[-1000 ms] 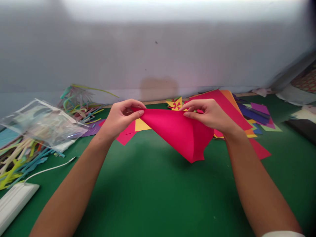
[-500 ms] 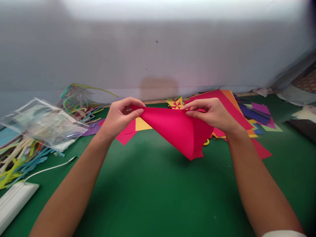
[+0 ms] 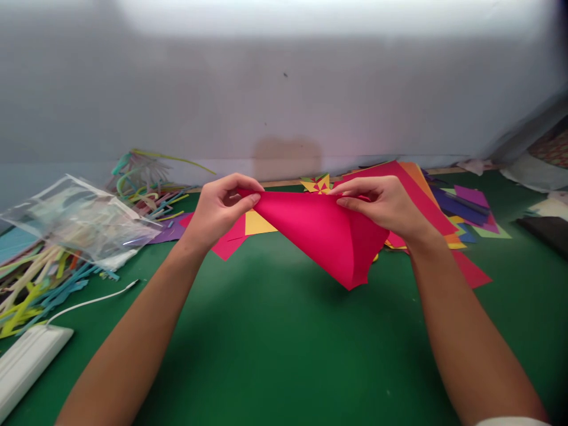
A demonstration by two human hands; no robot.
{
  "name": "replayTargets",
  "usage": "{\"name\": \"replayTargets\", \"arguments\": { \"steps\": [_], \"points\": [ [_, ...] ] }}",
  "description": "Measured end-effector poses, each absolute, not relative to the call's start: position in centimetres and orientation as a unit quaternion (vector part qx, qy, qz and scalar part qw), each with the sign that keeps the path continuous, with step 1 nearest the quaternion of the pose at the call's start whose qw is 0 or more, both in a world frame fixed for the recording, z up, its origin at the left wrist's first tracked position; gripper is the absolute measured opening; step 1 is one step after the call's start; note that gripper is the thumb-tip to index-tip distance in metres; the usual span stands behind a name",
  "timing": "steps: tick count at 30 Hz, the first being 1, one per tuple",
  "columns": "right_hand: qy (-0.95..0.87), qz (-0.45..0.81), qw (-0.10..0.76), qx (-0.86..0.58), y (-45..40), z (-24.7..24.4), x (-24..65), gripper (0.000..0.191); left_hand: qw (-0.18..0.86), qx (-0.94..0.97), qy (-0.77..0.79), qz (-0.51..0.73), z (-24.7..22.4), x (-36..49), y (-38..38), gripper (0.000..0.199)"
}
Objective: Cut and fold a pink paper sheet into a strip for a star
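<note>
A sheet of red paper [image 3: 310, 231] hangs above the green table, folded over along its upper edge and narrowing to a point at the left. My left hand [image 3: 226, 204] pinches that pointed left end between thumb and fingers. Further along the same top edge, my right hand [image 3: 377, 201] grips the paper with thumb below and fingers above. The lower corner hangs down with a bent flap on its right side. Behind the sheet, between the hands, a yellow and red paper star [image 3: 317, 184] lies partly covered.
Coloured paper sheets [image 3: 402, 189] are piled at the back right. To the left are a clear plastic bag [image 3: 84, 219], paper strips [image 3: 44, 290], and a white power strip [image 3: 33, 361] with a cable [image 3: 93, 302]. A dark flat object [image 3: 544, 234] lies far right on the green table [image 3: 275, 355].
The red paper's lower corner and flap have swung slightly to the right. Both hands keep their pinch, and the whole view has shifted a little.
</note>
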State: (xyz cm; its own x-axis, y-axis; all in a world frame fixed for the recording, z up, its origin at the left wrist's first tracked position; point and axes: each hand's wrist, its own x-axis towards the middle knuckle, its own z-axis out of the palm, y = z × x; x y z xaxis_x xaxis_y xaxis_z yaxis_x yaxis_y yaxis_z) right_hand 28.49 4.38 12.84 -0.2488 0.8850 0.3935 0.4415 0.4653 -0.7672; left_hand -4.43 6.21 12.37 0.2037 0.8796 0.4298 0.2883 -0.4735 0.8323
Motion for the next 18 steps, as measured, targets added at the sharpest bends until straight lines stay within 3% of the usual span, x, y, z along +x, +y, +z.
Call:
{"name": "replayTargets", "arguments": {
  "steps": [12, 18],
  "points": [
    [-0.735, 0.272, 0.418, -0.46, 4.09, 13.2, 28.33, 0.019, 0.298, 0.702, 0.433, 0.48, 12.49, -4.36, 6.09, 0.014],
    [-0.741, 0.234, 0.411, -0.476, 4.46, 12.95, 28.29, 0.029, 0.294, 0.705, 0.432, 0.48, 12.47, -4.17, 5.99, 0.012]
  ]
}}
